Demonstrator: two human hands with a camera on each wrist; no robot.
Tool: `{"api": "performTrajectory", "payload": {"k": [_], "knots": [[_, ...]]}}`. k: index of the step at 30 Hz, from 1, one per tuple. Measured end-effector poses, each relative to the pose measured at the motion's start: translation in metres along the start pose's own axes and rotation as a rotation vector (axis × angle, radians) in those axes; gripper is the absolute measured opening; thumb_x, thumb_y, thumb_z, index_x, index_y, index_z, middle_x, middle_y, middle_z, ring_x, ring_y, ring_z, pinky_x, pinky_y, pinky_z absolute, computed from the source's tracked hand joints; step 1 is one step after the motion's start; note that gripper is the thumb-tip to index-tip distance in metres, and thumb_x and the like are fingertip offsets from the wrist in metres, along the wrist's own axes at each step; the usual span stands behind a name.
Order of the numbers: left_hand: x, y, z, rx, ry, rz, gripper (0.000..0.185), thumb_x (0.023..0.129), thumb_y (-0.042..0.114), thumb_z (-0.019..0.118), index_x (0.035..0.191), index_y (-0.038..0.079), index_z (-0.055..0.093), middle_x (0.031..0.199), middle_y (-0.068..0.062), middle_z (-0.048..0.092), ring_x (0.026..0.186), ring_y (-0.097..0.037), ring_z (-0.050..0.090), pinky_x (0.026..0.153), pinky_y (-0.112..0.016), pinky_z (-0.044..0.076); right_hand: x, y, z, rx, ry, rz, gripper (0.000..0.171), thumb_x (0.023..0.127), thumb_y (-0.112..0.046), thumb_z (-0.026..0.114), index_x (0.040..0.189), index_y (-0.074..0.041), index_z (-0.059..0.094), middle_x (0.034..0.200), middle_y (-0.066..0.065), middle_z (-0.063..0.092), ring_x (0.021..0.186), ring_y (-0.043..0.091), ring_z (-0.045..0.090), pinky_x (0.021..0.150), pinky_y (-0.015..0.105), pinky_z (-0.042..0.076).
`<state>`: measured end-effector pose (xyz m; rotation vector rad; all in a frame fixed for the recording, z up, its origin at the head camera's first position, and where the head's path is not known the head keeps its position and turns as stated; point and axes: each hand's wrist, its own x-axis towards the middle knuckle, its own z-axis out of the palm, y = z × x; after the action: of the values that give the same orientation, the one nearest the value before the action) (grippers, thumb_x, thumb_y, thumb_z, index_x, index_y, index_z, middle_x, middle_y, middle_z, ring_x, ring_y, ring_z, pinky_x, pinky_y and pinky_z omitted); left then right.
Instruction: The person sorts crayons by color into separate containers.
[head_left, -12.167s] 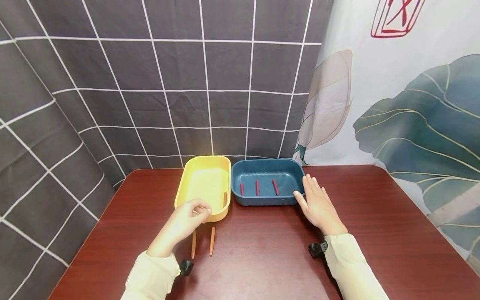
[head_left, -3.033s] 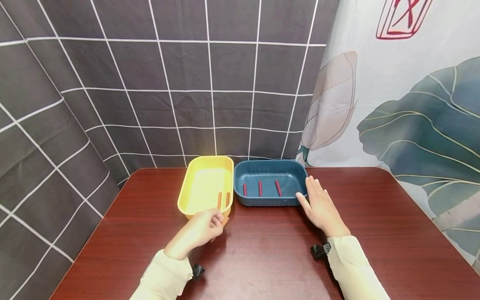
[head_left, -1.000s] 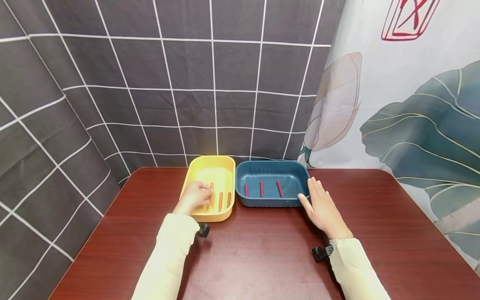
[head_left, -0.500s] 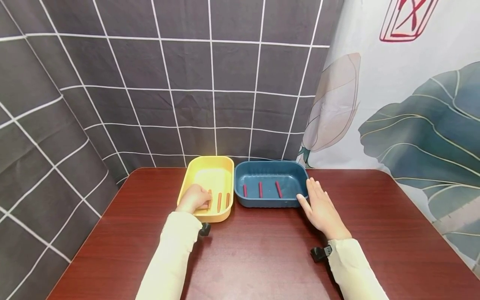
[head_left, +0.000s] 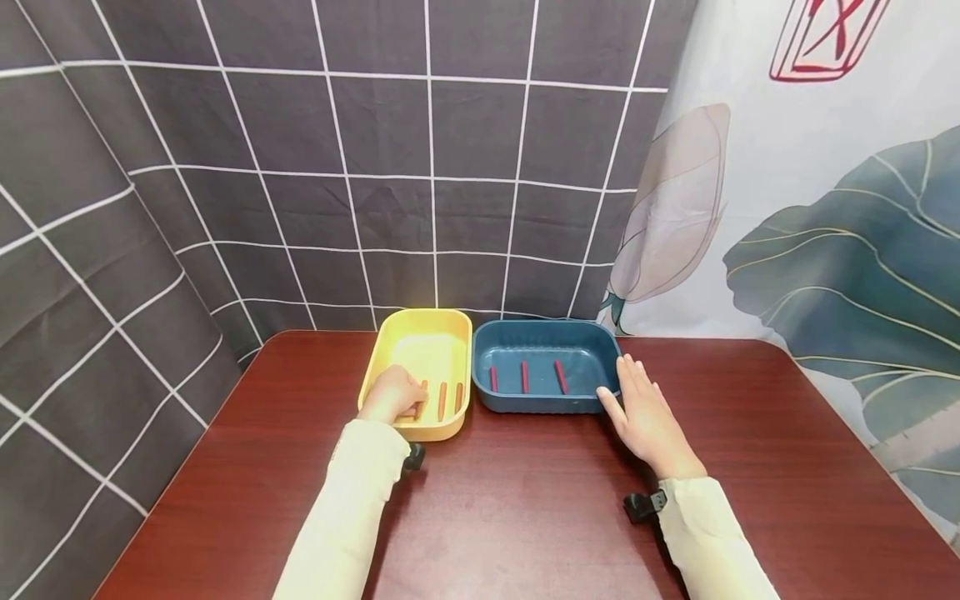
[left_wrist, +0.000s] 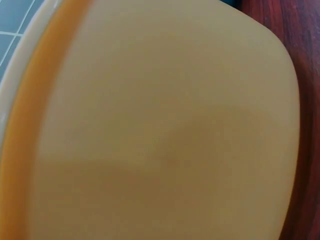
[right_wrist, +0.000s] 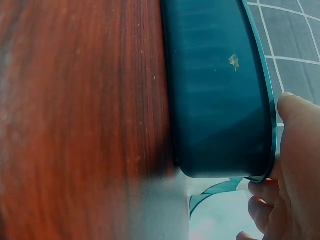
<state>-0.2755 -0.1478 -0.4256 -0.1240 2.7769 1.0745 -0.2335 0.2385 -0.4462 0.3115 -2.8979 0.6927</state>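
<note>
In the head view my left hand [head_left: 393, 393] reaches into the yellow bin [head_left: 372, 367], its curled fingers pinching an orange stick [head_left: 423, 387] low near the bin's floor. Two more orange sticks, a middle stick [head_left: 442, 402] and a right-hand stick [head_left: 458, 397], lie beside it, roughly parallel. My right hand [head_left: 647, 417] rests with straight fingers along the right end of the blue bin [head_left: 551, 406], the thumb at its front corner. Inside that bin lie three dark red sticks [head_left: 524, 377]. The left wrist view shows only the yellow bin's outer wall [left_wrist: 165, 110].
Both bins stand side by side at the back of the reddish wooden table [head_left: 510, 500]. A dark checked cloth [head_left: 382, 208] hangs behind them. A leaf-patterned white cloth [head_left: 810, 333] hangs at the right.
Earlier, two orange sticks lay on the table before the yellow bin; now three are inside it. My left hand moved into the bin with the third and lowered it. The right hand stayed.
</note>
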Motion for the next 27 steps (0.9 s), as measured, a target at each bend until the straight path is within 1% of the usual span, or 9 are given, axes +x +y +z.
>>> {"api": "performTrajectory", "payload": {"k": [4, 8, 10, 14, 19, 21, 23, 26, 27], "knots": [[0.000, -0.001, 0.000, 0.079, 0.024, 0.029, 0.037, 0.081, 0.004, 0.065, 0.052, 0.016, 0.046, 0.048, 0.005, 0.046, 0.044, -0.008, 0.045, 0.047, -0.018, 0.035, 0.002, 0.000, 0.002, 0.000, -0.005, -0.004, 0.076, 0.108, -0.044, 0.042, 0.157, 0.008, 0.019, 0.163, 0.031, 0.018, 0.150, 0.049, 0.015, 0.118, 0.066, 0.015], [0.000, -0.004, -0.001, 0.107, 0.030, 0.029, 0.040, 0.081, 0.005, 0.064, 0.049, 0.017, 0.043, 0.045, 0.006, 0.041, 0.043, -0.009, 0.041, 0.046, -0.020, 0.031, 0.002, 0.001, 0.005, -0.004, -0.009, -0.002, 0.077, 0.108, -0.046, 0.041, 0.158, 0.008, 0.018, 0.163, 0.030, 0.018, 0.151, 0.049, 0.014, 0.119, 0.066, 0.015], [0.000, -0.004, -0.001, 0.110, 0.034, 0.028, 0.042, 0.085, 0.008, 0.065, 0.050, 0.017, 0.044, 0.047, 0.005, 0.042, 0.045, -0.010, 0.041, 0.048, -0.020, 0.032, 0.003, 0.001, 0.006, -0.006, -0.009, -0.004, 0.076, 0.108, -0.045, 0.042, 0.158, 0.007, 0.018, 0.163, 0.030, 0.018, 0.151, 0.048, 0.014, 0.119, 0.066, 0.015], [0.000, -0.004, -0.002, 0.135, 0.067, 0.064, 0.040, 0.091, 0.013, 0.067, 0.056, 0.014, 0.048, 0.056, 0.002, 0.044, 0.055, -0.015, 0.044, 0.055, -0.024, 0.035, 0.004, 0.001, 0.006, -0.005, -0.006, -0.010, 0.076, 0.108, -0.044, 0.043, 0.158, 0.008, 0.019, 0.163, 0.030, 0.018, 0.151, 0.049, 0.014, 0.119, 0.066, 0.015], [-0.001, 0.000, -0.003, 0.126, 0.111, 0.089, 0.029, 0.085, 0.009, 0.063, 0.059, 0.012, 0.050, 0.059, 0.001, 0.040, 0.058, -0.018, 0.039, 0.055, -0.028, 0.033, 0.005, 0.001, 0.006, -0.012, -0.011, -0.011, 0.077, 0.108, -0.045, 0.042, 0.157, 0.008, 0.019, 0.163, 0.031, 0.018, 0.151, 0.049, 0.013, 0.118, 0.066, 0.016], [-0.004, 0.003, -0.003, 0.107, 0.133, 0.096, 0.019, 0.085, 0.009, 0.059, 0.066, 0.009, 0.056, 0.062, 0.000, 0.046, 0.060, -0.018, 0.044, 0.057, -0.030, 0.038, 0.004, 0.002, 0.007, -0.010, -0.015, -0.007, 0.077, 0.108, -0.045, 0.042, 0.157, 0.008, 0.019, 0.163, 0.031, 0.017, 0.151, 0.049, 0.013, 0.118, 0.067, 0.015], [-0.009, 0.005, -0.005, 0.110, 0.171, 0.119, 0.013, 0.087, 0.012, 0.058, 0.077, 0.006, 0.063, 0.070, -0.003, 0.057, 0.066, -0.022, 0.054, 0.064, -0.035, 0.046, 0.003, 0.003, 0.008, -0.004, -0.018, -0.001, 0.077, 0.107, -0.045, 0.043, 0.158, 0.008, 0.018, 0.163, 0.030, 0.016, 0.151, 0.049, 0.012, 0.117, 0.068, 0.015], [-0.016, 0.005, -0.007, 0.128, 0.231, 0.166, 0.016, 0.091, 0.014, 0.056, 0.092, 0.003, 0.068, 0.086, -0.008, 0.069, 0.079, -0.028, 0.064, 0.077, -0.044, 0.053, 0.000, 0.004, 0.010, 0.007, -0.013, 0.005, 0.077, 0.107, -0.046, 0.043, 0.158, 0.006, 0.019, 0.164, 0.030, 0.016, 0.151, 0.050, 0.011, 0.116, 0.070, 0.015], [-0.019, 0.005, -0.008, 0.133, 0.246, 0.181, 0.017, 0.091, 0.015, 0.056, 0.094, 0.003, 0.068, 0.090, -0.010, 0.071, 0.083, -0.030, 0.066, 0.079, -0.046, 0.054, -0.001, 0.004, 0.010, 0.011, -0.012, 0.010, 0.077, 0.107, -0.046, 0.043, 0.159, 0.005, 0.019, 0.164, 0.030, 0.016, 0.151, 0.050, 0.011, 0.116, 0.070, 0.015]]}}
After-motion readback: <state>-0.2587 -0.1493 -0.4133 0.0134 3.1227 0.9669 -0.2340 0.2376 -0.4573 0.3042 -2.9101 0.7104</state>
